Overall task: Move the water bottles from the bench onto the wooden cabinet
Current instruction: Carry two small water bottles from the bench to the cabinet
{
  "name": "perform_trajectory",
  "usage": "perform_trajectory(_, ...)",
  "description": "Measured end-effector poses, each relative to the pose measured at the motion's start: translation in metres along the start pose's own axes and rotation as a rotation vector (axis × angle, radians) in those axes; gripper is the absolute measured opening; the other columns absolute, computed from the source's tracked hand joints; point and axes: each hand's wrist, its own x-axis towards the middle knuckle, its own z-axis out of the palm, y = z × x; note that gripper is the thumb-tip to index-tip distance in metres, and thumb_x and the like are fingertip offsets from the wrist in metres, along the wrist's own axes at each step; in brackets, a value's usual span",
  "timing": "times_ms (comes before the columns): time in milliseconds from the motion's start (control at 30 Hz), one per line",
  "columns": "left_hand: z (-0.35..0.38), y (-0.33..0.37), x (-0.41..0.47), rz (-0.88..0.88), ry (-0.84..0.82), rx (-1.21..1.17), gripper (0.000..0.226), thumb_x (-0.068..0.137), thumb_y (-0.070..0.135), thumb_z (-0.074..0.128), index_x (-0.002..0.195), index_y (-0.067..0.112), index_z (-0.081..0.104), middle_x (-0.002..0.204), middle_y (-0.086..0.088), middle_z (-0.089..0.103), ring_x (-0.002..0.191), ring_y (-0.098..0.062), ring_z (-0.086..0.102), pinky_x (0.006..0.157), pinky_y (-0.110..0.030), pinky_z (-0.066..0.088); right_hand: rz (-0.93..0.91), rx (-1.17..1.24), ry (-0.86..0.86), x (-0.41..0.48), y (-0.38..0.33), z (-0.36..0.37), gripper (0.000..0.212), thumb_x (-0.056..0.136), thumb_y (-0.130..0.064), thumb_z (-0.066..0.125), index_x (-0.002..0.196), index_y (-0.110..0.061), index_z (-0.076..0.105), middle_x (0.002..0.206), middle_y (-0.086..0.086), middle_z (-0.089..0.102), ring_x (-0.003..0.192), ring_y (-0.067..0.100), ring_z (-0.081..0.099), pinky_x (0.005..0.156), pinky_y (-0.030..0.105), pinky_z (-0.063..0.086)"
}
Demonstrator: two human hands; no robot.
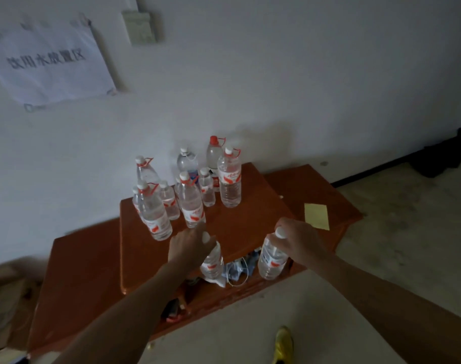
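The left hand (190, 245) curls round the white cap and neck of one clear, ribbed plastic bottle (213, 262); the right hand (297, 240) grips a second bottle (272, 258) likewise. Both hang over the 6 o'clock edge of the glossy red-brown wooden cabinet (250, 219). Roughly ten more clear bottles (190, 206) cluster toward its 11 o'clock; one flat yellow note (316, 215) lies at 3 o'clock

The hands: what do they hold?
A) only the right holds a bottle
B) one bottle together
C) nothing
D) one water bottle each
D: the left hand grips a first bottle near its cap, and the right hand grips a second bottle.
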Motion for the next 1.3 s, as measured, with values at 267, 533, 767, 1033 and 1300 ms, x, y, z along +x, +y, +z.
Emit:
perform_trajectory(267, 0.056, 0.009, 0.140, -0.130, -0.093, 0.011, 0.023, 0.089, 0.047, 0.054, 0.095, 0.026, 0.049, 0.084, 0.007, 0.058, 0.075, -0.013, 0.060, 0.072, -0.034, 0.056, -0.083, -0.002, -0.141, 0.152, 0.074, 0.051, 0.027, 0.086, -0.046, 0.063, 0.088, -0.020, 0.056, 0.073, -0.010, 0.057, 0.062, 0.007, 0.054, 0.050, 0.014, 0.029)
perform_trajectory(533, 0.104, 0.008, 0.252, -0.263, -0.134, 0.011, 0.032, 0.094, 0.037, 0.054, 0.121, 0.022, 0.049, 0.116, -0.001, 0.064, 0.096, -0.015, 0.062, 0.074, -0.025, 0.047, -0.241, -0.094, -0.329, 0.288, 0.124, 0.106, 0.028, 0.089, -0.045, 0.058, 0.096, -0.019, 0.057, 0.089, -0.004, 0.060, 0.072, 0.012, 0.056, 0.060, 0.023, 0.039)
perform_trajectory(767, 0.144, -0.017, 0.314, -0.322, -0.234, 0.076, 0.038, 0.097, 0.034, 0.048, 0.129, 0.016, 0.043, 0.116, -0.004, 0.064, 0.095, -0.021, 0.066, 0.073, -0.030, 0.051, -0.217, -0.128, -0.445, 0.341, 0.141, 0.159, 0.027, 0.091, -0.042, 0.055, 0.102, -0.017, 0.057, 0.096, -0.001, 0.057, 0.082, 0.015, 0.057, 0.067, 0.027, 0.047)
perform_trajectory(1033, 0.165, -0.046, 0.338, -0.319, -0.245, 0.038, 0.032, 0.098, 0.040, 0.044, 0.121, 0.018, 0.043, 0.114, -0.004, 0.061, 0.090, -0.018, 0.064, 0.074, -0.031, 0.051, -0.213, -0.081, -0.454, 0.365, 0.154, 0.182, 0.030, 0.094, -0.045, 0.051, 0.104, -0.017, 0.053, 0.092, -0.003, 0.057, 0.069, 0.011, 0.054, 0.058, 0.021, 0.039)
perform_trajectory(1300, 0.164, -0.049, 0.337, -0.398, -0.391, -0.008, 0.063, 0.091, 0.038, 0.058, 0.142, 0.019, 0.027, 0.138, -0.010, 0.049, 0.118, -0.027, 0.056, 0.090, -0.039, 0.051, -0.209, -0.207, -0.594, 0.368, 0.151, 0.180, 0.038, 0.095, -0.044, 0.048, 0.122, -0.021, 0.039, 0.105, 0.002, 0.056, 0.078, 0.018, 0.062, 0.064, 0.030, 0.050)
